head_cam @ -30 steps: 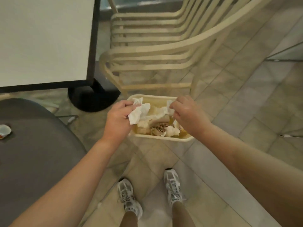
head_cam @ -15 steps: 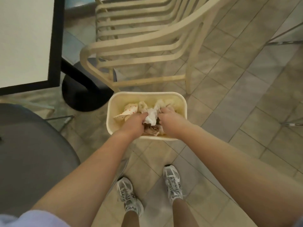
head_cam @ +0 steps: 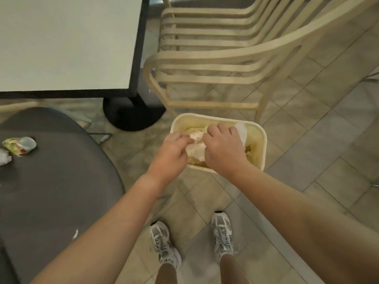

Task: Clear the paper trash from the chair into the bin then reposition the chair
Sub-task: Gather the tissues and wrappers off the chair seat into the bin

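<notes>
- Your left hand (head_cam: 171, 149) and right hand (head_cam: 223, 147) sit side by side over the cream bin (head_cam: 260, 148) on the floor, both bearing on the white crumpled paper (head_cam: 195, 149) that shows between them.
- Left grip: its fingertips pinch the near-left part of the wad. Right grip: its fingers curl over the top of the paper with a white edge showing past the knuckles, so read it as clamped on the wad.
- The paper sits inside the bin, towards its near-left corner, on top of older waste; the far-right corner of the bin looks less full.
- To finish well, press straight down before you let go, so the wad seats below the rim and does not spring back out.
- Release one hand at a time and check that nothing clings to your fingers.
- More trash lies on the dark chair seat (head_cam: 51, 181) at your left: a crushed green-and-white wrapper (head_cam: 19, 145) near its far-left edge and a small white scrap (head_cam: 4, 158) just beside it. You will need another trip.
- The stacked cream chairs (head_cam: 215, 58) stand just behind the bin, beside the white counter (head_cam: 65, 42); keep your elbows clear of them as you rise.
</notes>
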Demonstrator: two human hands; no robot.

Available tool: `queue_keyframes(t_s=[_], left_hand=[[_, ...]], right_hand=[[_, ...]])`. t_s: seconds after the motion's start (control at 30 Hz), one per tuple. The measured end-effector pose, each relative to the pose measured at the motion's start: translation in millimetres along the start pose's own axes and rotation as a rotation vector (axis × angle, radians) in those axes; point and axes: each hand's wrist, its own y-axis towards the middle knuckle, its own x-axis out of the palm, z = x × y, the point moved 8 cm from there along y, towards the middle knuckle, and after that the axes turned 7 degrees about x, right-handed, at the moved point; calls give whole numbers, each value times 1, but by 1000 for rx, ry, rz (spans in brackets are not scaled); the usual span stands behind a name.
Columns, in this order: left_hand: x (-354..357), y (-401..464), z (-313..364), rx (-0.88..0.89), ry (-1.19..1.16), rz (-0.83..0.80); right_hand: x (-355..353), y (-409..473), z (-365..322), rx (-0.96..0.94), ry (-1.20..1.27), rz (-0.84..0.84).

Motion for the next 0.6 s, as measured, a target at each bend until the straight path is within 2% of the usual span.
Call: queue_keyframes(t_s=[0.17, 0.6], left_hand=[[-58, -37, -46, 12, 80, 120], [-197, -161, -231, -217, 156, 310]], right_hand=[[-13, 18, -73, -93, 37, 27], [37, 82, -321, -291, 231, -262]])
